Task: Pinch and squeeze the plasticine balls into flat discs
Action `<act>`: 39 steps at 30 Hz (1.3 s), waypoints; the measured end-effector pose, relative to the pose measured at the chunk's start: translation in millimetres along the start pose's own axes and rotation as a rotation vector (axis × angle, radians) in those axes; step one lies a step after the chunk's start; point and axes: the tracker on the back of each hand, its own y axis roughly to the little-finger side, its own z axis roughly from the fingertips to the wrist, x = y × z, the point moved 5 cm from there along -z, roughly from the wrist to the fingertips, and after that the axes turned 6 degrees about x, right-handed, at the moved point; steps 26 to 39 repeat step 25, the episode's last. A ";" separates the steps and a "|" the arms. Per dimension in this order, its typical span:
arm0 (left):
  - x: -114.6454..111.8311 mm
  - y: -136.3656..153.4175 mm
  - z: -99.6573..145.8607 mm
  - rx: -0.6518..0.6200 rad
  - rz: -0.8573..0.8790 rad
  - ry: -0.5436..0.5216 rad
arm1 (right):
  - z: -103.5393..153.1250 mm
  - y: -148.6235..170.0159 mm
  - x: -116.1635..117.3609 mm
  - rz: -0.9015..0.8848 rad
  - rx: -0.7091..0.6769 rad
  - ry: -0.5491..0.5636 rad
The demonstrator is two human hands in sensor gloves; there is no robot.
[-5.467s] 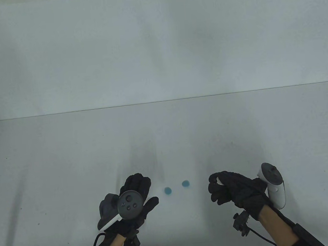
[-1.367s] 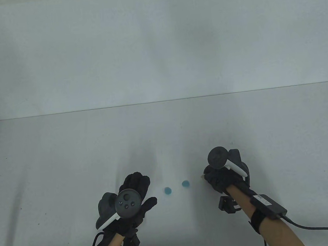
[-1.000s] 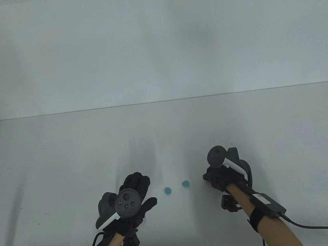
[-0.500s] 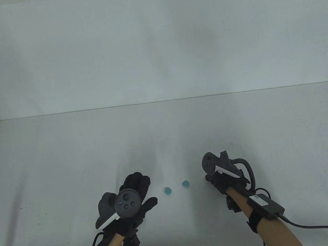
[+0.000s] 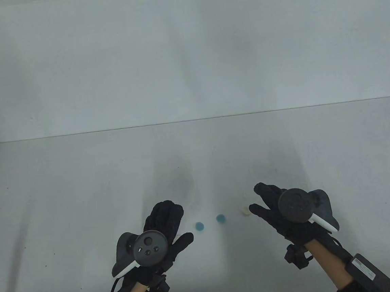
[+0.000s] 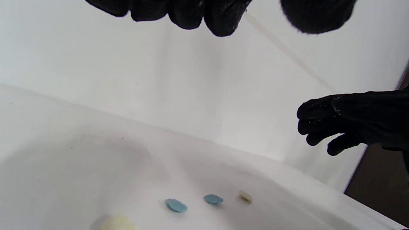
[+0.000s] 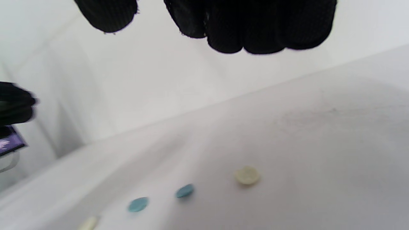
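Two flat blue discs lie side by side on the white table between my hands. A flat cream disc lies just right of them, beside my right thumb; it also shows in the right wrist view. My right hand is open with fingers spread, above the table and holding nothing. My left hand is open, palm down and empty. A second cream piece lies on the table below the left hand, at the bottom edge of the left wrist view.
A white wall rises behind the table's far edge. The table surface stretches bare to the left, right and back of the discs.
My right hand, which was bunched down on the table right of the blue discs, has lifted, opened and shifted right, uncovering the cream disc. My left hand barely moved.
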 end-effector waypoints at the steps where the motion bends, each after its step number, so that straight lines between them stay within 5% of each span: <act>1: 0.5 -3.1 0.7 -0.012 -0.003 -0.002 | 5.5 -0.8 -1.3 -0.001 -0.013 0.007; 8: -1.0 -26.5 6.5 -0.093 -0.079 -0.006 | 35.4 0.3 7.4 0.072 -0.114 0.046; 39: -13.6 -24.2 0.6 -0.063 -0.106 0.027 | 40.1 1.2 14.3 0.170 -0.139 0.071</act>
